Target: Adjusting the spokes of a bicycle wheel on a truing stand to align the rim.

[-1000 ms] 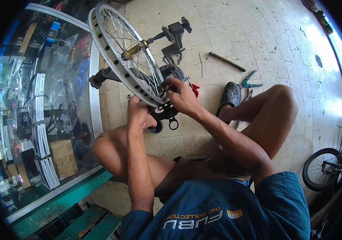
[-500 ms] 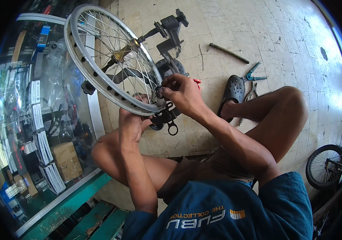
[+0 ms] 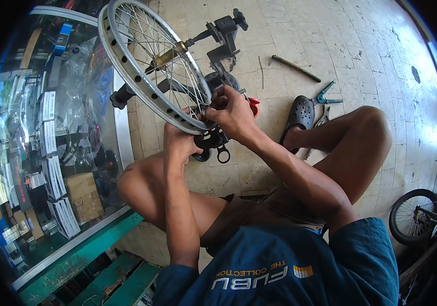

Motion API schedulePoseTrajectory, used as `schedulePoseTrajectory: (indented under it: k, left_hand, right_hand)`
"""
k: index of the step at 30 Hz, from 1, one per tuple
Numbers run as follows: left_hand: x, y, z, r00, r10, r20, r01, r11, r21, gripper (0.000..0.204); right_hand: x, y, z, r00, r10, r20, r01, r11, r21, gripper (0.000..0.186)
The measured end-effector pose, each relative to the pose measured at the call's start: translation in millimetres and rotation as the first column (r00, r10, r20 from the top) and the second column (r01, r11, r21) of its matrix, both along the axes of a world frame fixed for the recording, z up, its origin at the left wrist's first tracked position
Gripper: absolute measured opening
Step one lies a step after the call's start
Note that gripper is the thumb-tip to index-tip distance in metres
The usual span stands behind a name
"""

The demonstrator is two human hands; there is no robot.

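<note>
The right hand (image 3: 231,112) is curled up, and its fingertips are pinched on a small part at the lower edge of the bike wheel (image 3: 152,61), where the thin spokes meet the silver rim. What the small part is cannot be told. The left hand (image 3: 180,143) is closed too. It is held against the same low part of the rim from below, just beside the right hand, so the two hands are nearly touching. The wheel is seen above both hands, tilted, with its gold middle part (image 3: 165,57) up and away from the fingers. The wheel is carried by a dark metal stand (image 3: 223,38) that sits on the tiled floor (image 3: 361,56).

Under the hands, a dark tool with ring ends (image 3: 217,148) is seen on the floor. A small red thing (image 3: 253,105) is seen just past the right hand. A grey shoe (image 3: 299,116) is worn on the foot near it. Blue pliers (image 3: 325,95) and a long thin rod (image 3: 295,68) lie farther off on the floor. A glass cabinet (image 3: 50,153) full of goods is seen at the left, and another bike wheel (image 3: 413,217) at the far right.
</note>
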State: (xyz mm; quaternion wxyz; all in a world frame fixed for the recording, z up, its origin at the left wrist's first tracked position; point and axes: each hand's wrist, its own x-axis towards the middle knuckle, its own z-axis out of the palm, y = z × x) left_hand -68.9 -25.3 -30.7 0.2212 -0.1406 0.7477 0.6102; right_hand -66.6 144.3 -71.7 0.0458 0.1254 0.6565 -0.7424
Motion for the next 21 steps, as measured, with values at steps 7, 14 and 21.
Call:
schedulePoseTrajectory:
  k: [7, 14, 21]
  left_hand:
    - [1.7, 5.6, 3.3, 0.998, -0.047, -0.048, 0.046, 0.999, -0.015, 0.033]
    - [6.6, 18.1, 17.4, 0.986, 0.087, -0.139, -0.088, 0.996, -0.004, 0.019]
    - [-1.3, -13.4, -7.0, 0.994, 0.052, -0.092, -0.024, 0.961, 0.277, 0.017]
  right_hand:
    - [-1.8, 4.7, 6.4, 0.999, 0.013, 0.048, -0.010, 0.999, -0.050, 0.030]
    - [-2.5, 14.3, 20.8, 0.987, 0.138, 0.086, -0.138, 0.990, -0.011, 0.022]
    - [3.3, 7.8, 22.7, 0.974, 0.206, 0.094, -0.201, 0.978, -0.051, 0.017]
